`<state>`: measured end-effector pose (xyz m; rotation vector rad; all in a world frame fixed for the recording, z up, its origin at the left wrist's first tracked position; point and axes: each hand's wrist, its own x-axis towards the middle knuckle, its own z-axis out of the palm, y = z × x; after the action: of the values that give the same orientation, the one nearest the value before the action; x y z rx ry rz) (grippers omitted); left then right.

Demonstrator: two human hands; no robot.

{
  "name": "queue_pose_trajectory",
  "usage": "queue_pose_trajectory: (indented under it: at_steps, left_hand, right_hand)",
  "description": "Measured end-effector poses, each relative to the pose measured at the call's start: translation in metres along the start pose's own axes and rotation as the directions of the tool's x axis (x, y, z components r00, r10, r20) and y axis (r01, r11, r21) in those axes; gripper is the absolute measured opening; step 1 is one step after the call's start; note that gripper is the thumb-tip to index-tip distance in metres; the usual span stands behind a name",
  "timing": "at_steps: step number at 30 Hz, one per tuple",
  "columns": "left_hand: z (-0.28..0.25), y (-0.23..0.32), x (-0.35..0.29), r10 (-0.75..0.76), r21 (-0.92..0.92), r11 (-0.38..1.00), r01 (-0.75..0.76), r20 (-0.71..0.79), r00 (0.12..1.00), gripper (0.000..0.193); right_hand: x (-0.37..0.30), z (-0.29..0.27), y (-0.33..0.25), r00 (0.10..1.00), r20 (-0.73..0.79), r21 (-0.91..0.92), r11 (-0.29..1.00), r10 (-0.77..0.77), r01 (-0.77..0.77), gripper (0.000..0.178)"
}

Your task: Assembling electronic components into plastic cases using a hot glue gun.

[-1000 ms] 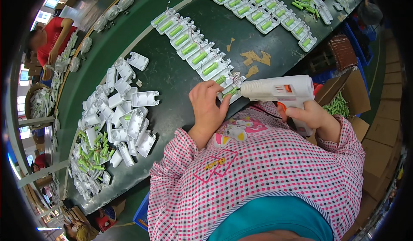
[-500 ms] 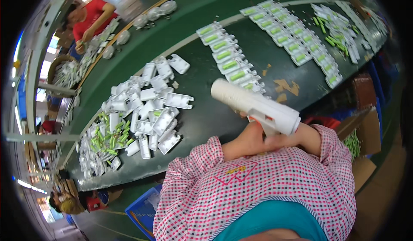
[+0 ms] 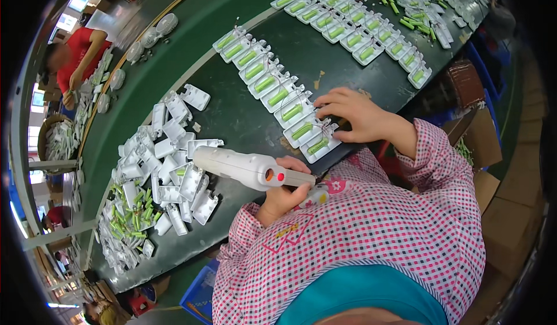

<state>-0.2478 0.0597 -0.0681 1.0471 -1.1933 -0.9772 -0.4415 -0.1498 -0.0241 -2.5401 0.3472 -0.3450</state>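
My left hand (image 3: pixel 285 192) is wrapped around the handle of a white pistol-shaped tool (image 3: pixel 232 167) with a thick, round barrel, resembling a hair dryer. Its barrel points left toward a heap of white plastic casings (image 3: pixel 168 163), and a red button shows at its back end. My right hand (image 3: pixel 362 119) has its fingers apart at the near end of a row of white casings (image 3: pixel 261 84). Each casing in the row holds a green battery cell with thin wires. The fingertips hover over or touch the nearest casings; contact is unclear.
More filled casings (image 3: pixel 354 35) lie in rows farther right, with loose green cells (image 3: pixel 415 23) behind them. Another green-cell pile (image 3: pixel 130 215) sits at left. Tape scraps dot the dark table (image 3: pixel 232 122). A person in red (image 3: pixel 84 55) works across the belt. Cardboard boxes (image 3: pixel 481 136) stand right.
My right hand has left the tool and reached the near end of the casing row. My left hand has swung the tool leftward and turned it. The whole view has shifted.
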Motion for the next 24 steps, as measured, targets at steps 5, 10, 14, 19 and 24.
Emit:
queue_pose_trajectory:
  at_steps: [5,10,14,19,24]
  left_hand:
    - [0.000,0.000,-0.001,-0.081,-0.016,0.997,0.081,-0.002,0.997,0.037]
    - [0.000,-0.006,0.002,-0.113,-0.085,0.990,0.109,-0.041,0.993,0.035]
    - [0.000,-0.007,-0.001,-0.102,-0.087,0.991,0.097,-0.055,0.993,0.035]
    - [0.003,0.000,0.001,-0.170,-0.137,0.978,0.157,-0.092,0.981,0.032]
    - [0.003,0.000,0.003,-0.186,-0.156,0.973,0.170,-0.095,0.978,0.031]
  right_hand:
    - [0.008,0.007,-0.004,0.998,0.060,-0.069,0.997,-0.014,0.018,0.046]
    - [0.000,-0.001,-0.001,0.999,0.051,-0.103,0.995,0.006,-0.001,0.042]
    - [-0.022,-0.020,0.010,0.996,0.064,-0.139,0.989,0.065,-0.056,0.038]
    - [-0.065,-0.046,0.032,0.995,-0.005,-0.164,0.982,0.097,-0.097,0.036]
    - [-0.102,-0.077,0.066,0.951,-0.072,-0.177,0.935,0.299,-0.308,0.035]
